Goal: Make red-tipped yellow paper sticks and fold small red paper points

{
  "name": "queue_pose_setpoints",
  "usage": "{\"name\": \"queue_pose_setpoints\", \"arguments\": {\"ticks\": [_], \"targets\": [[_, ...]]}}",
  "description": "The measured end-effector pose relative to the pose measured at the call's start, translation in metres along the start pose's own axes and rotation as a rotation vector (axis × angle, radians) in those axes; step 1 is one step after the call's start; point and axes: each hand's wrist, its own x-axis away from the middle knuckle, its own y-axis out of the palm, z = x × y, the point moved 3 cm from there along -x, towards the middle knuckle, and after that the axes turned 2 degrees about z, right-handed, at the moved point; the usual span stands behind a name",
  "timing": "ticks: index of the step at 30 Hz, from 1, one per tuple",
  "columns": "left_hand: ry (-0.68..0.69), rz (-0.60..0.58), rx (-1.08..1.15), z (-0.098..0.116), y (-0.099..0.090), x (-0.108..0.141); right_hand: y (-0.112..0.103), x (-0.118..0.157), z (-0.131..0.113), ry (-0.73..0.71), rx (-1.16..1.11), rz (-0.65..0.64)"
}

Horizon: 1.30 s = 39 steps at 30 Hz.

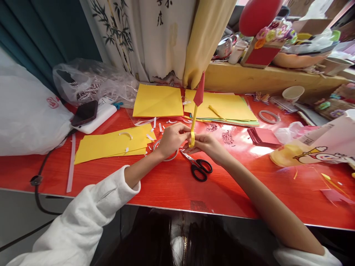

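Note:
A paper spear stands nearly upright above my hands, with a red folded point (199, 94) on a thin yellow paper shaft (193, 119). At its lower end is a curled yellow paper band (192, 139). My left hand (173, 139) pinches the band from the left, fingers closed. From the right, my right hand (206, 145) closes its fingertips on the same band. Black-handled scissors (202, 170) lie just below my hands, blades pointing up and left. A roll of clear tape (169, 159) is partly hidden under my left hand.
Yellow paper sheets (158, 100) and yellow strips (111, 146) lie on the red table (166, 192), with white scraps about. Red paper squares (263, 136) and a drink cup (288, 153) are at right. A phone (85, 112) and plastic bag (27, 111) are at left.

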Motion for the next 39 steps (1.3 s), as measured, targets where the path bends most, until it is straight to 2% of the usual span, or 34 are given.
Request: {"name": "queue_pose_setpoints", "arguments": {"ticks": [5,8,10,12,14,16,17,19,21,23,25,27,28,30,32,34,36,39], "targets": [[-0.009,0.006,-0.001,0.002,0.001,0.0,0.007,0.001,0.002,-0.041,0.004,0.027],[-0.004,-0.11,-0.076,0.006,-0.008,-0.008,0.001,0.002,-0.003,-0.091,0.086,0.078],[0.006,-0.24,-0.141,0.008,-0.021,-0.016,-0.019,0.005,-0.017,-0.198,0.194,0.21],[-0.043,-0.219,-0.277,0.006,-0.042,-0.023,-0.05,0.014,-0.036,-0.367,0.331,0.441],[-0.092,-0.246,-0.484,0.001,-0.059,-0.027,-0.079,0.023,-0.052,-0.433,0.376,0.613],[-0.096,-0.369,-0.676,-0.007,-0.064,-0.026,-0.093,0.025,-0.052,-0.247,0.481,0.533],[-0.066,-0.43,-0.75,-0.011,-0.063,-0.024,-0.093,0.024,-0.047,-0.122,0.555,0.445],[0.038,-0.546,-0.854,-0.019,-0.057,-0.02,-0.083,0.022,-0.033,0.052,0.716,0.27],[0.135,-0.616,-0.87,-0.022,-0.05,-0.016,-0.068,0.017,-0.02,0.104,0.909,0.185],[0.166,-0.591,-0.829,-0.021,-0.047,-0.015,-0.057,0.014,-0.012,0.086,1.021,0.168],[0.151,-0.483,-0.771,-0.013,-0.048,-0.017,-0.053,0.014,-0.016,-0.025,1.083,0.316],[0.141,-0.35,-0.704,-0.002,-0.051,-0.019,-0.051,0.018,-0.026,-0.198,1.052,0.49],[0.145,-0.3,-0.669,0.003,-0.052,-0.02,-0.048,0.02,-0.03,-0.272,0.991,0.513],[0.152,-0.262,-0.626,0.009,-0.051,-0.019,-0.038,0.021,-0.031,-0.344,0.853,0.399],[0.169,-0.314,-0.673,0.007,-0.046,-0.017,-0.023,0.02,-0.025,-0.325,0.837,0.237],[0.203,-0.448,-0.792,-0.001,-0.039,-0.013,-0.01,0.018,-0.015,-0.292,0.955,0.147],[0.236,-0.61,-0.885,-0.011,-0.031,-0.007,0.0,0.017,-0.004,-0.285,1.073,0.088],[0.307,-0.693,-0.893,-0.011,-0.026,-0.003,0.006,0.017,0.005,-0.268,1.215,0.076]]}}
